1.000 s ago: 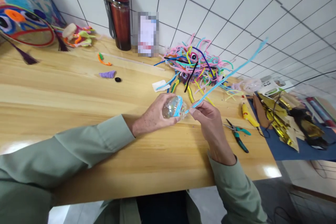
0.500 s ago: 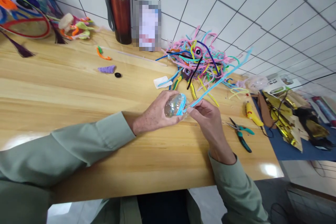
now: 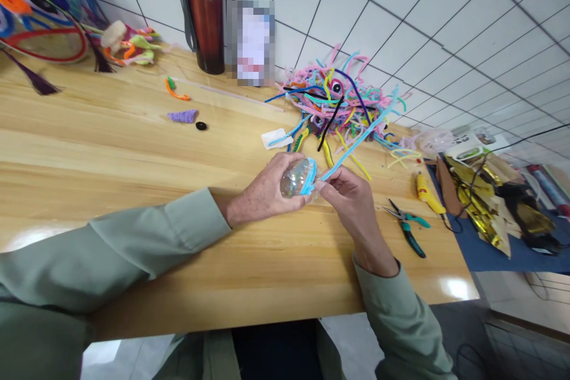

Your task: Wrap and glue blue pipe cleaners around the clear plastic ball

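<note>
My left hand [image 3: 262, 190] is wrapped round a clear, rounded plastic piece [image 3: 293, 179], its thumb below and fingers above. Bands of light blue pipe cleaner [image 3: 356, 141] lie across that clear piece, and a long free end rises up to the right. My right hand [image 3: 350, 193] pinches the pipe cleaner between thumb and finger, close to the right side of the clear piece. Behind the hands sits a tangled heap of coloured pipe cleaners [image 3: 327, 110], with yellow-handled pliers [image 3: 327, 153] partly under it.
Teal-handled pliers [image 3: 412, 231] and a yellow glue gun [image 3: 428, 193] lie to the right. A red flask [image 3: 205, 18] stands by the tiled wall. At left are a purple coiled piece [image 3: 182, 116] and a black disc [image 3: 201, 126]. Gold foil [image 3: 485, 222] lies far right.
The free end of the light blue pipe cleaner has swung slightly left and its tip is lower. Both hands keep nearly the same place and grip.
</note>
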The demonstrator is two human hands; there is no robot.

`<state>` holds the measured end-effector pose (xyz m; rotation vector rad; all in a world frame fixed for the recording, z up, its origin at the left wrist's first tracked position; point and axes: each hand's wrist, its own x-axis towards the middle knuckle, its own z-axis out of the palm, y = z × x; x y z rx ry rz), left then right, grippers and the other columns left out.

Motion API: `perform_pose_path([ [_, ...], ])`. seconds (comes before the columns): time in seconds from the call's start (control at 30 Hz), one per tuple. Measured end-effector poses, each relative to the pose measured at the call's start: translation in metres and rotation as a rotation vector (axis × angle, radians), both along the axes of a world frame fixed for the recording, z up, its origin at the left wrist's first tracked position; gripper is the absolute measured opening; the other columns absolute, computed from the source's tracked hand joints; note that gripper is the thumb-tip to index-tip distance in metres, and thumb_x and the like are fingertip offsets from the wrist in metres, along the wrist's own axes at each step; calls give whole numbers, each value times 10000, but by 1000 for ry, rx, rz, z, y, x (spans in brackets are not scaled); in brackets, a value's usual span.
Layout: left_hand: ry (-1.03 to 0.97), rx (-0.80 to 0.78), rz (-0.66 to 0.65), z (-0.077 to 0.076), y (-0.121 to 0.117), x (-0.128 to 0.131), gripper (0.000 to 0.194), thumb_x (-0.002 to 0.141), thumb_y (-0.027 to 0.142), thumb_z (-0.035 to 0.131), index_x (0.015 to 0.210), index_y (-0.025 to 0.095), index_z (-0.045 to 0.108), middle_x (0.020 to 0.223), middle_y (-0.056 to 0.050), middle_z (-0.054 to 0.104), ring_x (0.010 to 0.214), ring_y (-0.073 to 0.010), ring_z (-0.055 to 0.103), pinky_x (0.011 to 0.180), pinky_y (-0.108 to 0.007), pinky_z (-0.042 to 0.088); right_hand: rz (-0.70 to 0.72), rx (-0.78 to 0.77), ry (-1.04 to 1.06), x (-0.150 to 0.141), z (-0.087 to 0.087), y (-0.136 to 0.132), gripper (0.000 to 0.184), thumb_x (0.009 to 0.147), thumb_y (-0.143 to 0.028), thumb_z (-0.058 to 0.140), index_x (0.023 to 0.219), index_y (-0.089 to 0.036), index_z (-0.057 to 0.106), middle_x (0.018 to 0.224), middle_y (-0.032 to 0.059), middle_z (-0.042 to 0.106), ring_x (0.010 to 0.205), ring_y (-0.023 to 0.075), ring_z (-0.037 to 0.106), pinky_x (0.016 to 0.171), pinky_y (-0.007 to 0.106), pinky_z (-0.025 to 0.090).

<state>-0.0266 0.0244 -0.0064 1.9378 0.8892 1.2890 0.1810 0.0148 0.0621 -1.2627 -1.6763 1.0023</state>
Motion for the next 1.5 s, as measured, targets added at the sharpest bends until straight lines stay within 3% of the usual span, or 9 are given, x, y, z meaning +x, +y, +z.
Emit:
perform_pose_path([
  [0.67,10,54,0,0,0,0,707,871,330,824,1487,251,486,1435,-149,625,1366,-339,635,1181,-554,538,28,48,-37,1,0,2,142,826,-305,761,755,-242,656,693,-36,642,624,134,561,637,306,449],
  [0.9,5,47,0,0,-1,0,711,873,322,825,1492,248,483,1449,-154,624,1377,-342,633,1180,-557,539,6,9,3,0,1,2,198,807,-323,817,832,-249,635,711,-46,623,643,133,560,644,297,468],
  [1.07,8,54,4,0,-1,1,712,868,329,827,1489,239,491,1443,-155,629,1375,-341,637,1181,-552,541,24,-48,73,2,3,3,165,830,-347,800,881,-248,678,782,-21,697,698,151,615,686,310,508],
  [1.5,38,64,4,1,-2,1,703,863,323,819,1472,233,480,1443,-159,628,1380,-342,633,1181,-564,546,-59,-50,5,-4,5,-1,115,795,-303,753,785,-238,659,702,-34,654,640,139,559,643,306,452],
])
